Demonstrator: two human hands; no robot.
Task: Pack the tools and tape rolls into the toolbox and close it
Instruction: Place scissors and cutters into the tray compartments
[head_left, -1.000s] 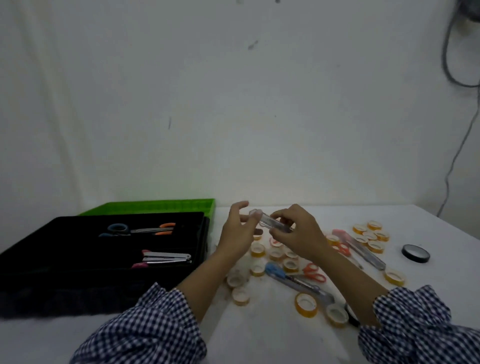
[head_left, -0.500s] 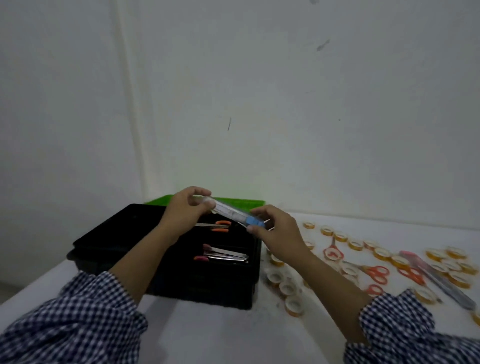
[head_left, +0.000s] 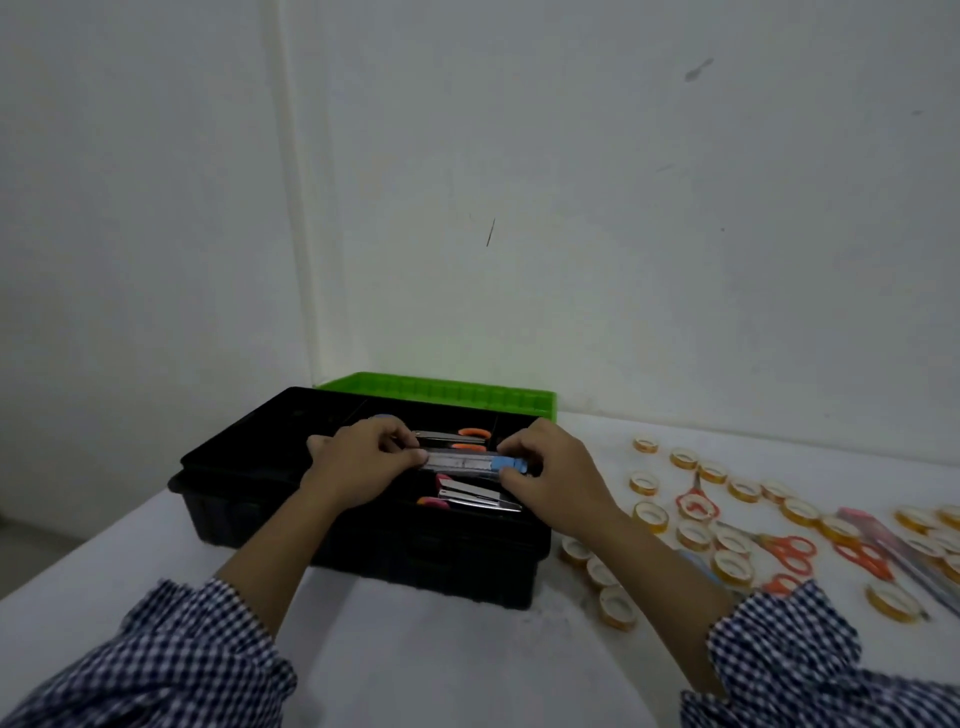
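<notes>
Fingers (head_left: 415, 456) of the left hand (head_left: 363, 465) and right hand (head_left: 553, 475) pinch either end of what looks like a clear box cutter (head_left: 460, 461), level over the open black toolbox (head_left: 234, 470); tape rolls (head_left: 649, 525) dot the bench (head_left: 415, 649).

Cutter (head_left: 462, 461) spans gap between fingers of left hand (head_left: 358, 462) and right hand (head_left: 550, 478), over open toolbox (head_left: 363, 540). Behind fingers: boxed scissors (head_left: 457, 439), then lid (head_left: 441, 392) beyond. Just before fingers, lower in toolbox: stapler-like tool (head_left: 467, 496). Right of right-hand fingers, on table (head_left: 415, 649): tape rolls (head_left: 649, 517), loose scissors (head_left: 784, 551) among them.
</notes>
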